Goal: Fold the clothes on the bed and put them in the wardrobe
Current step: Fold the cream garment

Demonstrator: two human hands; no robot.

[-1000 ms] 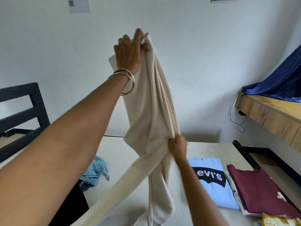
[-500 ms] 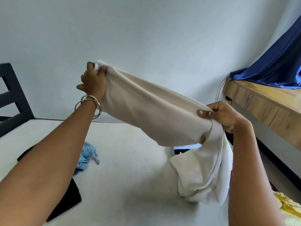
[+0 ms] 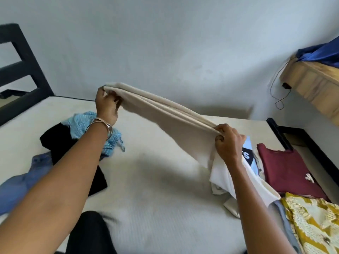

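Head view shows 2 hands stretching 1 cream garment (image 3: 170,121) above the bed (image 3: 156,189). The left hand (image 3: 107,105), with 2 metal bangles (image 3: 100,125) on its wrist, pinches the garment's far end between thumb and curled fingers. The right hand (image 3: 228,142) grips the near end in a closed fist. Between them the cream cloth runs as a taut band folded lengthwise, with about 3 layered edges showing along its top. It sits higher at the left hand and slopes down toward the right hand. Below the right hand the remaining cloth hangs in a loose white bunch that reaches the mattress.

On the left part of the bed lie 3 unfolded pieces close together: 1 black garment (image 3: 60,142), 1 light blue patterned garment (image 3: 84,121) touching it, and 1 blue denim piece (image 3: 20,182) at the near edge. On the right part lie folded items: 1 maroon shirt (image 3: 288,171), 1 light blue T-shirt (image 3: 247,153) with a dark printed panel, mostly hidden behind the right hand, and 1 yellow patterned cloth (image 3: 315,224) nearest the camera. A wooden shelf (image 3: 311,83) on the right wall carries 1 dark blue cloth (image 3: 322,52), and 1 black bed frame end (image 3: 22,70) stands at the left.
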